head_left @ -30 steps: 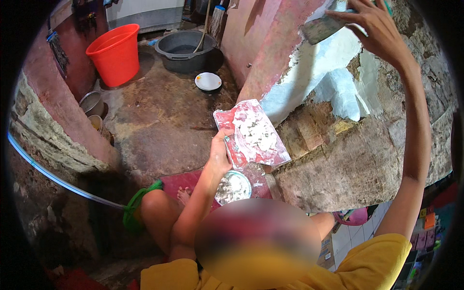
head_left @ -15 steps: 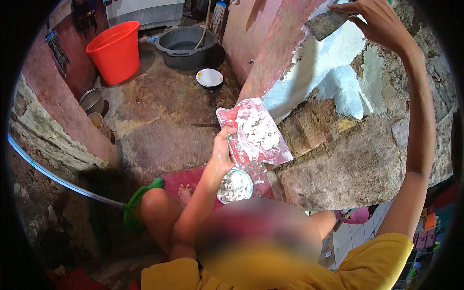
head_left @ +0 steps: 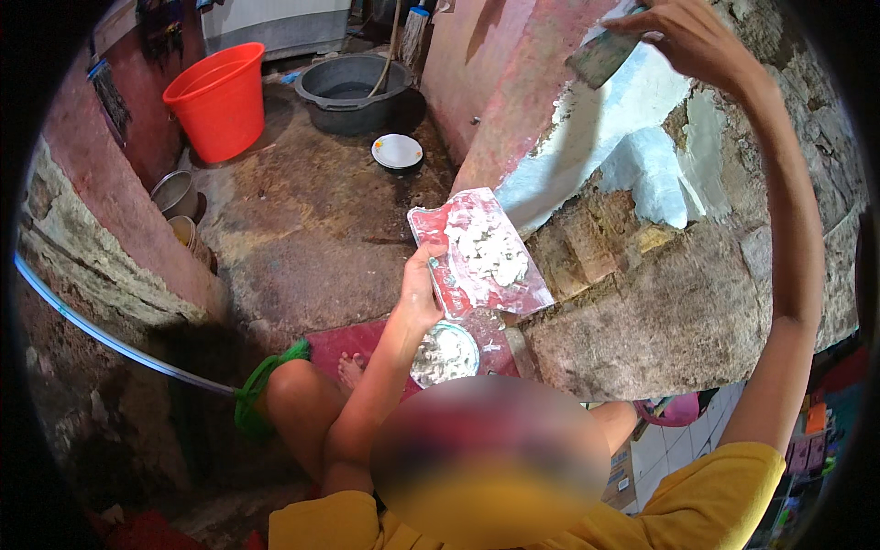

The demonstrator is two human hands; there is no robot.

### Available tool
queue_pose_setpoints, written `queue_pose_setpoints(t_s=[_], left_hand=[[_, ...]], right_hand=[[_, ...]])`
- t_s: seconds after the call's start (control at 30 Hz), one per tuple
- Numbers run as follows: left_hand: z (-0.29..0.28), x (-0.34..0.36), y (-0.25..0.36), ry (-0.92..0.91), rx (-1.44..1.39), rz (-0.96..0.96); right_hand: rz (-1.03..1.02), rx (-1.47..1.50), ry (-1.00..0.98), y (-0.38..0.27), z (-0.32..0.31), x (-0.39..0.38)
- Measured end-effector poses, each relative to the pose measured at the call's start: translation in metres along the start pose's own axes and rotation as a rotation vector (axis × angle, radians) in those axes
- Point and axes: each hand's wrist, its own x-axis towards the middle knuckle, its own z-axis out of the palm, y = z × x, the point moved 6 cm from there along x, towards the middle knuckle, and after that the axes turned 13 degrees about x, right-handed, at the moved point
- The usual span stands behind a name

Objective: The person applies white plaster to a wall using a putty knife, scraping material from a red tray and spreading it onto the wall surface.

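My left hand [head_left: 422, 289] is closed on the near-left edge of a flat red board [head_left: 429, 223], its thumb on top. A heap of white putty [head_left: 489, 247] is spread over the board. High at the right, my right hand [head_left: 692, 38] grips a putty knife, its handle mostly hidden by the fingers. The knife's broad grey blade [head_left: 603, 58] lies at the pink edge of a smooth white patch [head_left: 632, 105] on the wall. Below the board stands a round bowl [head_left: 476, 346] with more white putty, partly covered by my left forearm.
An orange-red bucket [head_left: 216, 110] and a dark grey basin [head_left: 353, 108] stand at the back. A white plate [head_left: 398, 149] sits on the stained floor. Rough, crumbling wall [head_left: 660, 302] fills the right. A pale hose [head_left: 110, 339] curves along the left.
My right hand and the putty knife have shifted left across the wall, and the blade is more tilted. The left hand and board have barely moved.
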Motion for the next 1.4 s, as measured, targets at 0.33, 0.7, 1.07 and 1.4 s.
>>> queue_pose_setpoints(t_s=[0.33,0.7,1.07,1.4], left_hand=[[0.011,-0.003,0.007,-0.083,-0.042,0.022],[0.055,-0.035,0.03,-0.145,0.056,0.196],[0.036,-0.039,0.035,-0.063,-0.006,0.224],[0.027,-0.039,0.033,-0.123,0.074,0.201]], right_hand=[[0.306,0.857,0.076,0.008,0.034,-0.06],[0.528,2.395,0.4,-0.152,0.188,-0.11],[0.427,1.593,0.721,-0.183,0.207,-0.136],[0.507,1.332,0.589,-0.195,0.227,-0.192]])
